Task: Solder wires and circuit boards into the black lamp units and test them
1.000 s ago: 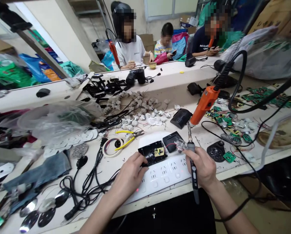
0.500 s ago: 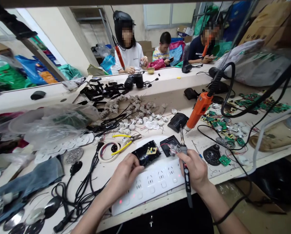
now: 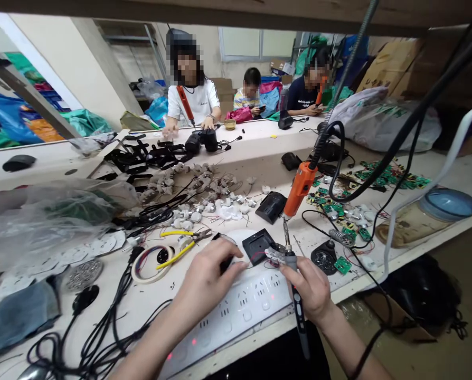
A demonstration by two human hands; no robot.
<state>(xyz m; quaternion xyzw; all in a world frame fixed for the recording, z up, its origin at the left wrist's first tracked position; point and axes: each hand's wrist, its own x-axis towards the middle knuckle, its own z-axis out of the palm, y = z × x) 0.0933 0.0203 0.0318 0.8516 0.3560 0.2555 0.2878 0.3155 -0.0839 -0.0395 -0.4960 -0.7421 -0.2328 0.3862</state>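
Note:
My left hand (image 3: 206, 282) lies over a black plastic housing (image 3: 226, 262), covering most of it, fingers gripping it against the white power strip (image 3: 236, 311). My right hand (image 3: 309, 287) grips a dark pen-shaped soldering iron (image 3: 295, 295), tip pointing up toward a small clear part with red wires (image 3: 274, 255). A second black housing half (image 3: 257, 246) lies just beyond the hands.
An orange electric screwdriver (image 3: 299, 188) hangs on a coiled cable above the bench. Yellow pliers (image 3: 182, 244), a tape roll (image 3: 151, 262), black cables (image 3: 101, 327), green circuit boards (image 3: 341, 208), small motors and a plastic bag (image 3: 49, 216) crowd the bench. Three people sit at the far bench.
The camera has tilted up and shifted right. My left hand slid forward over the black housing, hiding its circuit board. My right hand still holds the iron in much the same place.

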